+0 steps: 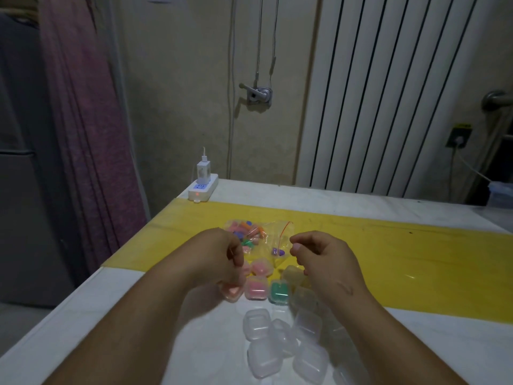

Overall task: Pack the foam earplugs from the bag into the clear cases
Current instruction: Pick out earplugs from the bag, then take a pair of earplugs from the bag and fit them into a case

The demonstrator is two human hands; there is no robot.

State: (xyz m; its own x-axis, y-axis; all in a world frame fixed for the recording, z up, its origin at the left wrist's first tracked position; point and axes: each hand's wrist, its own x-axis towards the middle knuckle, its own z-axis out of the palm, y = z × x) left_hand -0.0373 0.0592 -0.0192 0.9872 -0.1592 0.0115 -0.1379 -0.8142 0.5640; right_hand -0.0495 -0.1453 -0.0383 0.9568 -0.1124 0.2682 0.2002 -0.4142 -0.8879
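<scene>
The clear zip bag (263,233) of mixed-colour foam earplugs lies on the yellow strip, its red zip line toward the right. Just in front of it stand closed cases that hold earplugs: two pink ones (256,290), a green one (279,293) and a pale yellow one (293,275). My left hand (219,254) hovers with curled fingers at the bag's left edge. A peach-filled case (231,293) lies partly under it, and whether it is gripped is hidden. My right hand (322,259) has thumb and forefinger pinched by the bag's right edge, with nothing visible between them. Several empty clear cases (256,319) lie nearer me.
The white table (138,315) has a yellow strip (416,259) across it, and its left edge drops off beside a purple curtain. A white power strip with a charger (202,186) sits at the far left corner. A radiator stands against the wall behind.
</scene>
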